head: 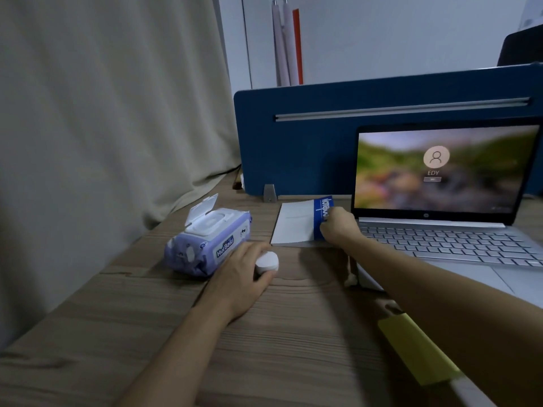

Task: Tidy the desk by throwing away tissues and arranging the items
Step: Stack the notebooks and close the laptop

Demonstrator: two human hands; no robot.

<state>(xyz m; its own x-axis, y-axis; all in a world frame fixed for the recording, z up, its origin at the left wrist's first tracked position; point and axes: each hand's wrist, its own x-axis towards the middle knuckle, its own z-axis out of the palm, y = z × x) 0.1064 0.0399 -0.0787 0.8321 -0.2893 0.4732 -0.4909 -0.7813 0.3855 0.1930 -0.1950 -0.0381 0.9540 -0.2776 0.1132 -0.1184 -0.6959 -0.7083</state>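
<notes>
A purple pack of wet wipes (205,248) lies on the wooden desk (147,333) with its white flip lid standing open. Just right of it, my left hand (245,274) is closed around a small round white container (266,262) that rests on the desk. A white notebook with a blue spine strip (296,224) lies flat behind, against the left edge of the laptop. My right hand (338,226) grips the notebook at its blue right edge.
An open silver laptop (440,201) with a lit login screen fills the right side. A blue divider panel (323,127) stands along the desk's back. A yellow-green flat item (417,348) lies near the front right. A beige curtain (102,127) hangs at the left.
</notes>
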